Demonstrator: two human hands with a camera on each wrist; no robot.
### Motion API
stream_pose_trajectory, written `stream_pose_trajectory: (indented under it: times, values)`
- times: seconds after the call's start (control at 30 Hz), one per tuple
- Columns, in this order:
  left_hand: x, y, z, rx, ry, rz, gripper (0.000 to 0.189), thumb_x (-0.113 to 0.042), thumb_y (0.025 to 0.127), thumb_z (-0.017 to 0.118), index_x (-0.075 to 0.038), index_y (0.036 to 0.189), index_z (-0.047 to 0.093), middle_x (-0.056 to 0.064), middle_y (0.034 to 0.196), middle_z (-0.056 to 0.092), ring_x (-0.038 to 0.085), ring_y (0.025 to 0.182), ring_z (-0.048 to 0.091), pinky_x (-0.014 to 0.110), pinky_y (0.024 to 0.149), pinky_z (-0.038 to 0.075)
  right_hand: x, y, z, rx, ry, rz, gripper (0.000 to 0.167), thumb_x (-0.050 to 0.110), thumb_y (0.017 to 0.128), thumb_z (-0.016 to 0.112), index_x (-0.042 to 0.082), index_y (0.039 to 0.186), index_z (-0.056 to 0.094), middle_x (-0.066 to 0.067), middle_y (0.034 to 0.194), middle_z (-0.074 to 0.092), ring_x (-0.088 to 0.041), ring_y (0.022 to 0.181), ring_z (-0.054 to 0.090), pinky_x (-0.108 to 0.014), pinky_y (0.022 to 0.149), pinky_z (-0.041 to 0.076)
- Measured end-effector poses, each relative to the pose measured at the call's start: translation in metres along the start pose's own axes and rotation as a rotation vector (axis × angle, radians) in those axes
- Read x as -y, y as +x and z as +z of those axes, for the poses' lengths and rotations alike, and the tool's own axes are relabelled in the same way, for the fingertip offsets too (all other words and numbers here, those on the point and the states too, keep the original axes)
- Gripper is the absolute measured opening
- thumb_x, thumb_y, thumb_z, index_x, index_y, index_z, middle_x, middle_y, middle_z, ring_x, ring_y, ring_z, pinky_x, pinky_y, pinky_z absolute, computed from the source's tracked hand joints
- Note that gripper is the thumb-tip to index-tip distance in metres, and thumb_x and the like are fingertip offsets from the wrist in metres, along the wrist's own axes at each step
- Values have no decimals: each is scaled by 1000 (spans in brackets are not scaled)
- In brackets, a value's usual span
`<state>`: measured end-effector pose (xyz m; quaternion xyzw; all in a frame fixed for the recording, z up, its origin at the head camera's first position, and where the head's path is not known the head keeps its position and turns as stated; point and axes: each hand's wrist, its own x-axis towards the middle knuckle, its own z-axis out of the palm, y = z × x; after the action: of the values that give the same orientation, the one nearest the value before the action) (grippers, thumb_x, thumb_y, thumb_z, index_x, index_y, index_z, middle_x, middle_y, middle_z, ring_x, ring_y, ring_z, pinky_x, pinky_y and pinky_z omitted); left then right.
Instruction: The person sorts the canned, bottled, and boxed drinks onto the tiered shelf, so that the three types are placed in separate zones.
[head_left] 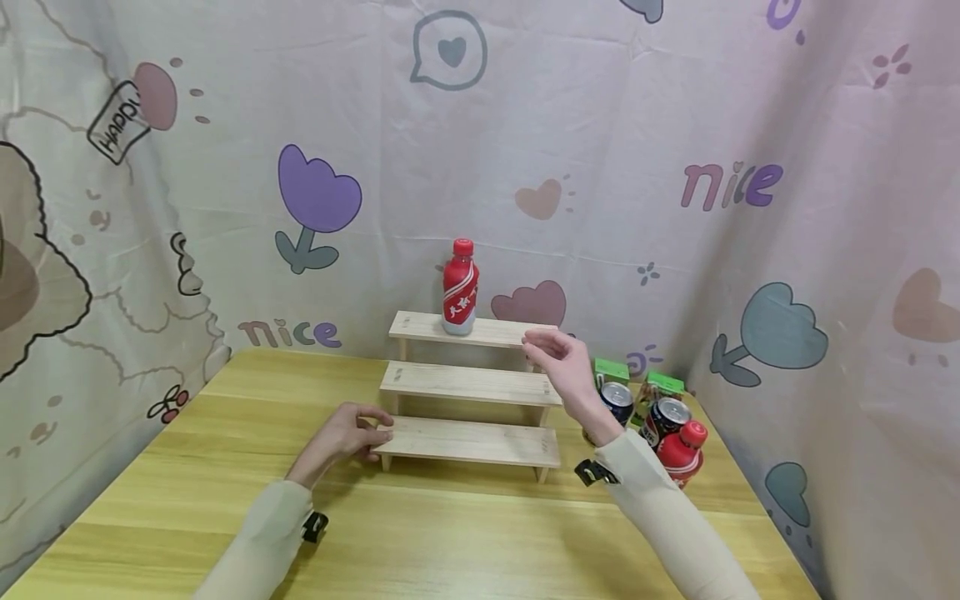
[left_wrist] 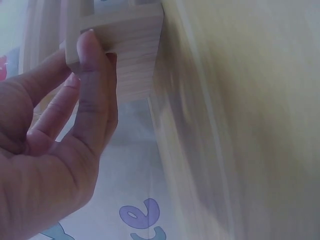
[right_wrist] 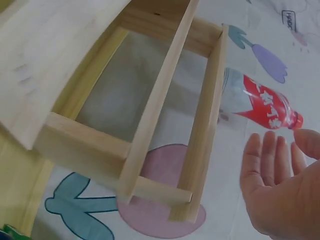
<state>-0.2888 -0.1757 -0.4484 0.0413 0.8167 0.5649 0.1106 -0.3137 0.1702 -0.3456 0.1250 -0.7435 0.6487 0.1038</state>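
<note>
A three-step wooden display rack [head_left: 468, 440] stands on the table. On its top board, left of the middle, a red-labelled drink bottle [head_left: 461, 292] with a red cap stands upright. My left hand [head_left: 347, 433] grips the left end of the lowest board; the left wrist view shows thumb and fingers on either side of the board end [left_wrist: 132, 55]. Beside the right end of the top board is my right hand [head_left: 566, 367], its fingers loosely bent and holding nothing. In the right wrist view that hand [right_wrist: 282, 195] is apart from the bottle [right_wrist: 267, 102].
Right of the rack, partly behind my right arm, are two dark cans [head_left: 664, 419], two green-topped cartons [head_left: 660, 385] and another red-capped bottle [head_left: 681, 452]. A printed curtain [head_left: 465, 150] hangs behind the wood-grain table [head_left: 450, 542].
</note>
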Motion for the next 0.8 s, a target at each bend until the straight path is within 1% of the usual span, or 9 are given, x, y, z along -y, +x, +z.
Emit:
stream_pose_trajectory:
  times: [0.1,0.17,0.3,0.37,0.5,0.63,0.7,0.77,0.8]
  values:
    - [0,-1,-1,-4,3,2,31,-3,87,71,8,115,64,11,73,64,18,57,63,42,63,63,-3,-7,-9,22,-35,35,34,15,92,70,1,122,65,-20,121,66,-15,98,68,-35,89,59]
    - [0,-1,-1,-4,7,6,31,-3,87,72,8,115,64,10,72,65,18,56,63,42,63,63,-4,-13,-14,31,-45,56,35,16,92,70,1,123,64,-19,121,67,-17,101,68,-38,93,57]
    - [0,-1,-1,-11,19,10,31,-4,86,73,8,114,65,10,71,65,18,56,63,42,62,62,-6,-22,-24,34,-36,93,38,17,92,70,1,125,62,-13,119,68,-20,103,67,-39,94,57]
    - [0,-1,0,-12,29,8,32,-5,86,73,7,114,65,10,71,65,18,55,63,42,61,62,-8,-26,-30,33,-28,101,40,16,92,70,-1,126,60,-15,121,67,-21,104,67,-38,94,57]
    - [1,0,0,-25,30,-6,32,-5,86,73,7,115,65,11,72,65,19,54,62,43,60,62,-14,-33,-42,46,-46,120,44,19,93,69,-3,129,58,-20,126,63,-14,105,65,-36,97,56]
    - [1,1,1,-31,27,-16,31,-4,86,73,6,114,65,11,72,65,18,54,62,41,60,62,-18,-40,-57,43,-107,137,45,24,92,70,0,129,59,-10,121,67,-6,104,63,-28,94,55]
    - [1,1,1,-28,23,-21,30,-4,86,73,6,114,66,11,72,64,17,54,62,40,60,62,-19,-44,-64,40,-127,153,45,25,92,70,1,129,60,-3,117,68,-4,102,63,-25,92,55]
    - [1,2,1,-24,16,-26,30,-3,86,72,6,113,66,10,72,64,17,55,62,39,61,62,-19,-46,-71,45,-141,174,49,26,92,70,0,131,58,-2,117,68,-3,102,64,-23,92,55]
    - [1,2,1,-21,14,-25,30,-3,86,72,6,114,65,10,72,64,17,55,62,39,61,62,-19,-48,-74,49,-151,186,49,28,92,70,0,131,58,3,115,68,-4,102,64,-22,91,54]
